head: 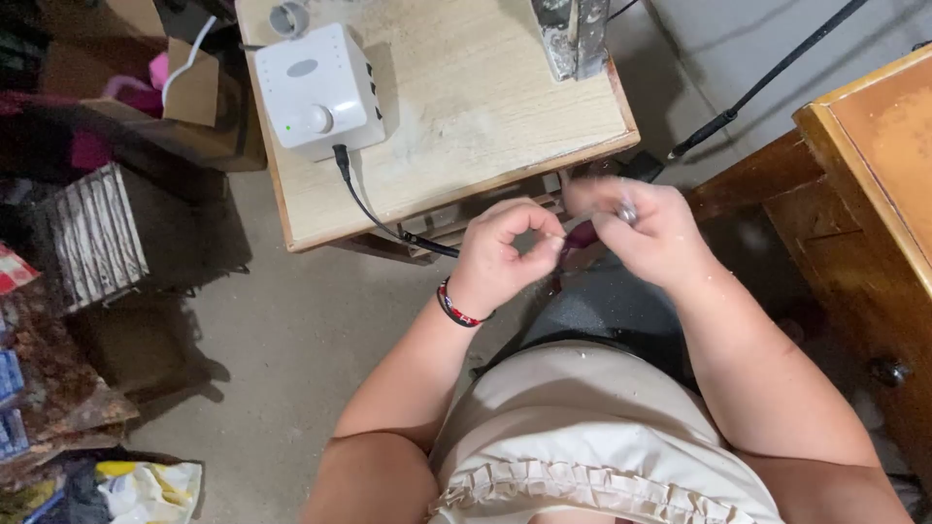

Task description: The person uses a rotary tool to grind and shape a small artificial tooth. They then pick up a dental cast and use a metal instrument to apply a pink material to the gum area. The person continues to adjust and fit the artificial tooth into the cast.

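Two hands are seen from the head camera, brought together just in front of a pale wooden table (pixel 466 126) and above the person's lap. The left hand (pixel 505 254) is curled, thumb and forefinger pinched on the near end of a slim dark-red handpiece (pixel 581 235), from whose rear a black cable (pixel 374 213) is led across the table edge to a white control box (pixel 318 87) standing on the tabletop. The right hand (pixel 649 231) is closed around something small and shiny at its fingertips; what that is cannot be told because of blur. The handpiece is held between the two hands, mostly hidden by the fingers, with its long axis lying roughly left to right, tilted slightly upward toward the right hand, its working tip pointed into that hand. A red and black bracelet (pixel 456 307) is worn on the left wrist. A brown wooden cabinet (pixel 874 184) stands to the right, well apart from the hands.
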